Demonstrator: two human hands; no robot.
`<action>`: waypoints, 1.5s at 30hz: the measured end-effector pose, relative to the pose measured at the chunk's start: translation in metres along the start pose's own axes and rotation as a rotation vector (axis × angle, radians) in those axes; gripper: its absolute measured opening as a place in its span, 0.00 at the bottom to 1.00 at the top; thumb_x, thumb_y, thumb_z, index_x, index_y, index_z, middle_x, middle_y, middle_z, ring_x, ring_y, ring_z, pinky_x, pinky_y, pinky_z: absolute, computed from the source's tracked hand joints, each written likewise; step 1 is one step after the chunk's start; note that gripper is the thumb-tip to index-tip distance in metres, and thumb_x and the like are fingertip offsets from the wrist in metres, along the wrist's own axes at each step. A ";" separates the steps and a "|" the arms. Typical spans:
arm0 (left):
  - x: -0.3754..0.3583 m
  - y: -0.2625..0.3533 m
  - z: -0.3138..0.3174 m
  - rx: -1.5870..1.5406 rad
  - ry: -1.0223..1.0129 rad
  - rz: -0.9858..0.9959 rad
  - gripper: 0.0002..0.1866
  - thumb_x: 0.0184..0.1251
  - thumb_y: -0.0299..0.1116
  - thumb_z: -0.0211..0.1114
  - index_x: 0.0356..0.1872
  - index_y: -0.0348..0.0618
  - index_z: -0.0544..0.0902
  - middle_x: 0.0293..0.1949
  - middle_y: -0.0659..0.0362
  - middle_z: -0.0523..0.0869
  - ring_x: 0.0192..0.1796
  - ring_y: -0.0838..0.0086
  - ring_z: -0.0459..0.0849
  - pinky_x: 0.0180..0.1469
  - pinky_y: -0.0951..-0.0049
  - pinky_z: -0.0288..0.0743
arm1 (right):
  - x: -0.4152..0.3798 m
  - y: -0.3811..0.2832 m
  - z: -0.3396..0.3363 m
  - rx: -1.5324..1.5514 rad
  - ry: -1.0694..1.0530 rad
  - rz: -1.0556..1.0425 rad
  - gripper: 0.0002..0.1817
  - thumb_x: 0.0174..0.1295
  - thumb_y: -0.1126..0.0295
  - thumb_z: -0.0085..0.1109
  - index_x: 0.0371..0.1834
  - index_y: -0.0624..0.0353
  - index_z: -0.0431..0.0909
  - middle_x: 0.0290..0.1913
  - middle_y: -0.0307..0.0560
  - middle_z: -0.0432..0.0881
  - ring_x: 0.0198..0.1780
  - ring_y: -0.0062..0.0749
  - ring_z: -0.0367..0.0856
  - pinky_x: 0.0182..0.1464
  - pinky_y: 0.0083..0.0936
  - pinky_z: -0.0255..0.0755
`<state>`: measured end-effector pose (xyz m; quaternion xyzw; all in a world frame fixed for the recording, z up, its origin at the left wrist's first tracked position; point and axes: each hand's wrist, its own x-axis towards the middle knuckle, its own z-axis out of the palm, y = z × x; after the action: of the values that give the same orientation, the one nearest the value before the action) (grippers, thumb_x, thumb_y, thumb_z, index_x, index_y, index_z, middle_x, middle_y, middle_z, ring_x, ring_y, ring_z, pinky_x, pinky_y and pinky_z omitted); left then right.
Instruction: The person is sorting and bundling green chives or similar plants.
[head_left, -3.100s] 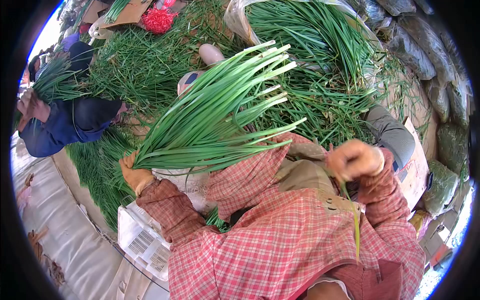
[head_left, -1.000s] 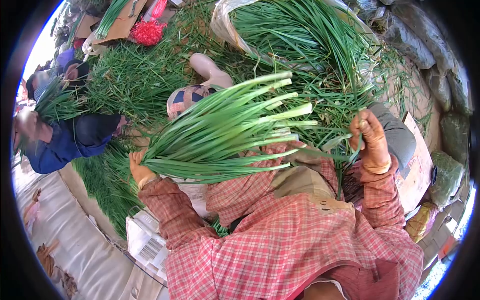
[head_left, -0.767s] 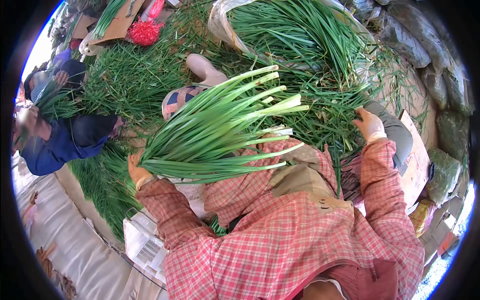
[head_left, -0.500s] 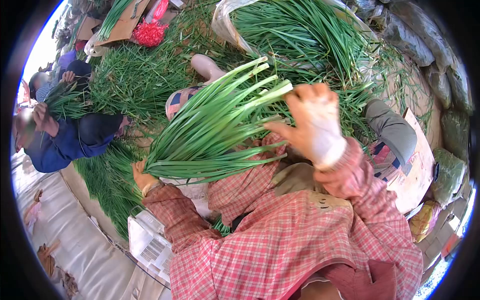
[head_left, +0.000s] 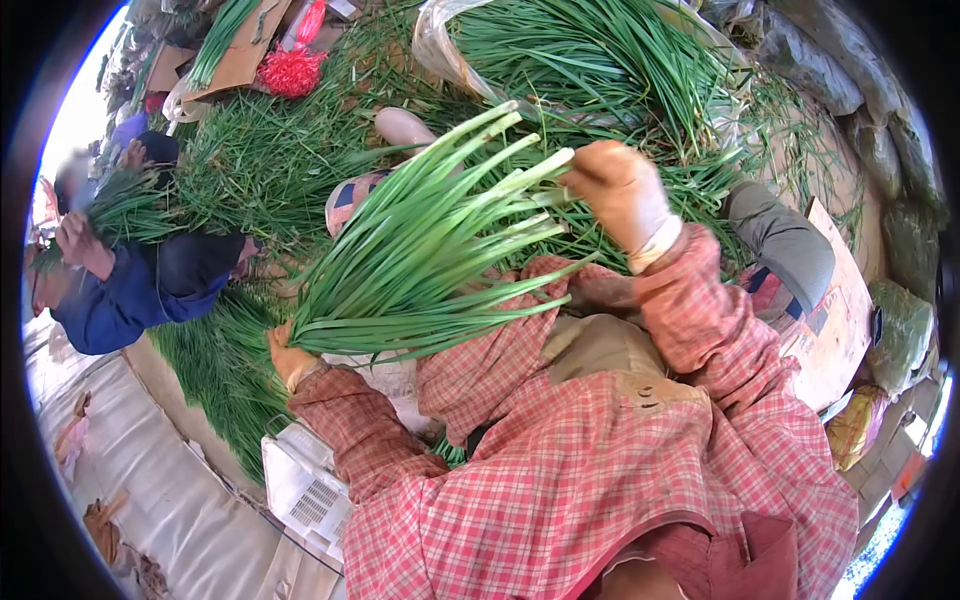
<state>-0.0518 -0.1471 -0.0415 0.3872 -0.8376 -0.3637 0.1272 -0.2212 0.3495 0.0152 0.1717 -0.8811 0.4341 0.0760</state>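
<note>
A fanned bunch of garlic chives point(head_left: 430, 250) lies slantwise in front of me, white stem ends toward the upper right. My left hand point(head_left: 290, 358), in an orange glove, is wrapped round its leafy end at the lower left. At the stem ends, my right hand point(head_left: 618, 195), also gloved, has its fingers curled in a pinch at the outer stalks; its fingertips are partly hidden and slightly blurred. Below the bunch are my red checked sleeves and apron point(head_left: 570, 450).
A clear plastic bag point(head_left: 440, 45) full of chives stands ahead. Loose leaves point(head_left: 240, 170) litter the ground. To the left sits a co-worker in blue point(head_left: 130, 295), hands on chives. A white plastic crate point(head_left: 305, 490) is at lower left, filled bags point(head_left: 810, 60) at right.
My right hand has gone from spread fingers to a curled pinch at the stem ends, shifting slightly left. The left hand keeps its hold on the bunch, and the view has shifted slightly.
</note>
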 end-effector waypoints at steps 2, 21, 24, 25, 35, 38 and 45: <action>-0.017 0.020 0.005 0.117 0.051 -0.112 0.15 0.57 0.31 0.53 0.44 0.33 0.73 0.33 0.55 0.81 0.41 0.68 0.76 0.44 0.73 0.68 | 0.000 0.011 -0.032 0.143 -0.069 0.151 0.07 0.49 0.74 0.60 0.30 0.66 0.77 0.26 0.45 0.76 0.30 0.29 0.75 0.33 0.23 0.69; -0.034 -0.039 0.015 0.715 0.214 -0.125 0.12 0.48 0.47 0.61 0.31 0.55 0.82 0.25 0.55 0.82 0.26 0.61 0.80 0.28 0.57 0.71 | -0.023 0.046 -0.022 0.131 0.038 0.189 0.05 0.51 0.75 0.59 0.31 0.61 0.75 0.28 0.43 0.76 0.31 0.26 0.74 0.36 0.19 0.69; -0.028 -0.058 0.023 0.657 0.249 -0.154 0.12 0.48 0.47 0.60 0.29 0.53 0.82 0.24 0.55 0.82 0.24 0.62 0.80 0.27 0.56 0.71 | -0.033 0.125 -0.061 -0.202 0.031 0.390 0.05 0.50 0.74 0.59 0.31 0.60 0.75 0.27 0.43 0.76 0.30 0.29 0.74 0.36 0.20 0.69; -0.019 -0.085 0.024 0.519 0.259 -0.146 0.12 0.48 0.47 0.60 0.29 0.53 0.82 0.24 0.54 0.82 0.25 0.62 0.80 0.28 0.56 0.71 | -0.030 0.120 -0.062 -0.182 0.031 0.349 0.06 0.50 0.74 0.59 0.31 0.59 0.75 0.28 0.43 0.76 0.30 0.29 0.74 0.36 0.20 0.69; -0.039 -0.023 0.017 0.465 0.118 0.143 0.14 0.43 0.44 0.62 0.32 0.51 0.81 0.29 0.53 0.82 0.33 0.55 0.79 0.36 0.62 0.71 | 0.042 -0.028 -0.001 1.064 -0.345 0.425 0.20 0.51 0.72 0.61 0.49 0.59 0.72 0.42 0.38 0.77 0.40 0.19 0.72 0.44 0.17 0.66; -0.056 0.009 0.023 0.495 0.071 -0.014 0.15 0.44 0.43 0.62 0.33 0.50 0.80 0.31 0.53 0.82 0.33 0.55 0.79 0.36 0.62 0.70 | 0.039 -0.005 0.025 1.367 -0.393 0.587 0.20 0.52 0.70 0.61 0.49 0.59 0.71 0.41 0.36 0.77 0.37 0.17 0.71 0.40 0.16 0.65; -0.050 -0.002 0.025 0.545 0.099 -0.046 0.17 0.43 0.42 0.64 0.37 0.51 0.81 0.29 0.55 0.84 0.31 0.65 0.81 0.33 0.69 0.73 | 0.025 -0.010 0.031 1.255 -0.371 0.691 0.10 0.52 0.68 0.62 0.35 0.61 0.78 0.32 0.37 0.79 0.33 0.19 0.73 0.37 0.17 0.66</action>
<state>-0.0299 -0.0983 -0.0571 0.4436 -0.8882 -0.1083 0.0508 -0.2397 0.3134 0.0108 -0.0337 -0.4695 0.8193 -0.3274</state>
